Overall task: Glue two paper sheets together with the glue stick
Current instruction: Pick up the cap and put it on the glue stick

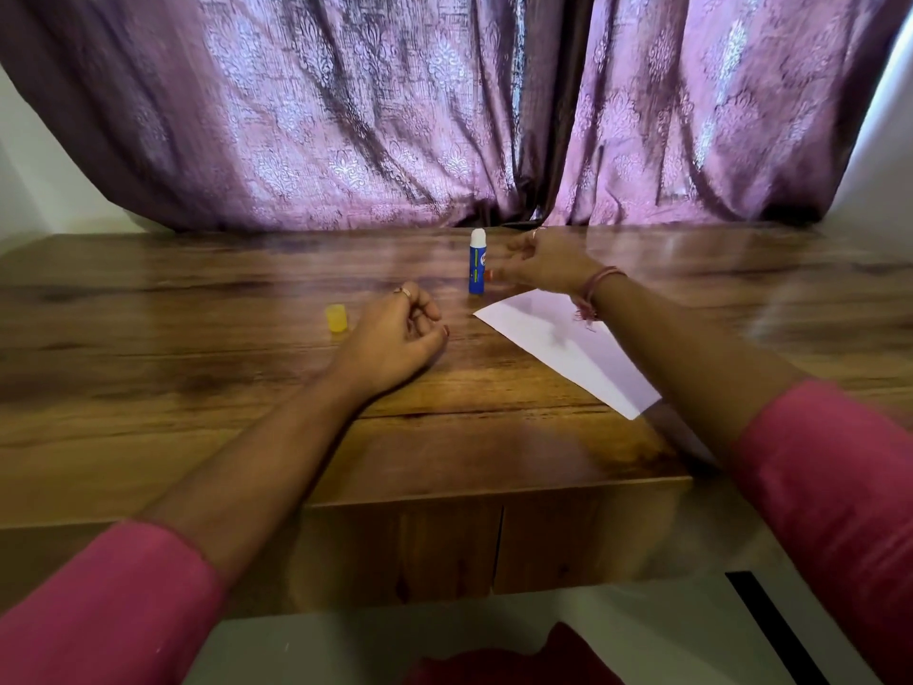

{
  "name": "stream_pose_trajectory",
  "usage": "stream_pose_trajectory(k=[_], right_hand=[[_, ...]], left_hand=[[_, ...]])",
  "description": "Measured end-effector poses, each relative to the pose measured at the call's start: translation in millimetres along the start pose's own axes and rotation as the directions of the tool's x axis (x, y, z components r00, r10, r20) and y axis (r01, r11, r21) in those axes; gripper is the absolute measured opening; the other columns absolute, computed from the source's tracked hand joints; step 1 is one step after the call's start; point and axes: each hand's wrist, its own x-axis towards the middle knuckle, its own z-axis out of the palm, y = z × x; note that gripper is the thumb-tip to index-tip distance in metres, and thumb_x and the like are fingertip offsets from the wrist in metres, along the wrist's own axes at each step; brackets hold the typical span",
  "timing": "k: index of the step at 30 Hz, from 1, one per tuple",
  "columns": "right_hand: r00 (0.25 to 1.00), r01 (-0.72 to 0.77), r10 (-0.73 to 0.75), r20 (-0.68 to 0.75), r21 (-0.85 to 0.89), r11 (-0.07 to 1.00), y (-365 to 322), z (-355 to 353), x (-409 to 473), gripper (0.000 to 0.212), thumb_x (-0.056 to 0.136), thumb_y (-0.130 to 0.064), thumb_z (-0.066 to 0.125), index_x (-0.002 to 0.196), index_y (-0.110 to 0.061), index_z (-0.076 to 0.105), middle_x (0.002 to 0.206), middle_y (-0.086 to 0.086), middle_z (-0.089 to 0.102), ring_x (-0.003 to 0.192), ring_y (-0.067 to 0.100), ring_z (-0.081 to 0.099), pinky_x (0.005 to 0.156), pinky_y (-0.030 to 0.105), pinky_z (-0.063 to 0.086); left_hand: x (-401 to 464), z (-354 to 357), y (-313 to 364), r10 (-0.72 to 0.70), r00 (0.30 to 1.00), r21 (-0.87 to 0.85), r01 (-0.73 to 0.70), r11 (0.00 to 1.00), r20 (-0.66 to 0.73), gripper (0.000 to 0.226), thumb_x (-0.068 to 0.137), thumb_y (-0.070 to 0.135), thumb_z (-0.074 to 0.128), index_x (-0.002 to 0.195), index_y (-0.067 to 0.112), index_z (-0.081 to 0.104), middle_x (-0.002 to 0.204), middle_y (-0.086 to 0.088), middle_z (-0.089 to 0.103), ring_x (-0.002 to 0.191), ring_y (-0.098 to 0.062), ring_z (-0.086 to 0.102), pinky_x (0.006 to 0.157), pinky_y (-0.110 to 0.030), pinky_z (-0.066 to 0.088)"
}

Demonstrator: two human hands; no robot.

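Fingers, left hand (pixel 395 338): loosely curled, holding nothing; the hand rests on the tabletop (pixel 197 309) to the near left of the glue stick (pixel 477 262), apart from it. A ring shows on one finger.

Fingers, right hand (pixel 543 262): curled and blurred, just right of the glue stick; whether they touch or pinch it cannot be told. A small reddish spot shows at the fingertips, its nature unclear. A thread bracelet (pixel 595 289) sits on the wrist.

Head view, items listed by place relative to the glue stick:

- Glue stick: blue tube, standing upright on the tabletop, cap off, white glue end showing at the top.
- Yellow cap (pixel 337 318): on the tabletop, well to the left of the glue stick and a little nearer the person, beyond the left hand; apart from both.
- White paper (pixel 568 348): lying flat on the tabletop, to the near right of the glue stick, its far corner close to the tube's base; set at an angle, partly under the right forearm. Whether it is one sheet or two stacked cannot be told.
- Tabletop: glossy wood grain, carrying all of the above.
- Purple patterned curtain (pixel 395 116): hanging behind the glue stick, at the far edge of the tabletop.
- Pink sleeves (pixel 99 610): on both forearms, nearest the person.
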Motion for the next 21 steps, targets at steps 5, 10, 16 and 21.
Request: stream_pose_trajectory(k=[5,10,16,21], right_hand=[[0.999,-0.043,0.041,0.013,0.154,0.987,14,24,27,0.064,0.064,-0.029,0.087,0.114,0.002,0.061,0.104,0.007,0.066,0.094,0.018,0.059,0.096,0.038,0.049],[0.998,-0.040,0.053,-0.039,0.274,0.961,17,38,35,0.023,0.065,-0.013,0.086,0.079,-0.011,0.067,0.091,0.011,0.068,0.086,0.024,0.066,0.090,0.050,0.053],[0.997,0.012,-0.039,0.060,0.390,0.921,-2,31,9,0.028,0.078,-0.009,0.075,0.085,0.015,0.062,0.086,0.028,0.066,0.085,0.031,0.070,0.083,0.035,0.055],[0.945,-0.088,-0.146,0.293,0.657,0.749,-22,12,-57,0.017,0.087,-0.015,0.064,0.104,-0.011,0.064,0.089,0.004,0.074,0.081,0.017,0.072,0.061,0.017,0.053]], left_hand=[[0,0,-9,-0.022,0.999,-0.089,0.025,0.996,0.044,0.017,0.083,0.018,0.065,0.078,0.027,0.051,0.063,0.010,0.055,0.049,0.003,0.047,0.048,-0.010,0.037],[3,-1,-10,-0.083,0.996,-0.173,0.085,0.981,0.016,0.014,0.083,0.017,0.067,0.081,0.024,0.055,0.067,0.009,0.053,0.049,0.002,0.044,0.049,-0.013,0.038],[3,-5,0,-0.241,0.970,-0.513,0.191,0.837,-0.033,0.018,0.088,0.010,0.061,0.104,0.018,0.058,0.086,0.007,0.064,0.073,-0.001,0.060,0.062,-0.015,0.049],[3,-10,18,-0.278,0.947,-0.811,0.288,0.509,0.161,0.024,0.094,0.019,0.051,0.118,0.018,0.056,0.118,0.001,0.065,0.110,-0.013,0.057,0.105,-0.038,0.036]])
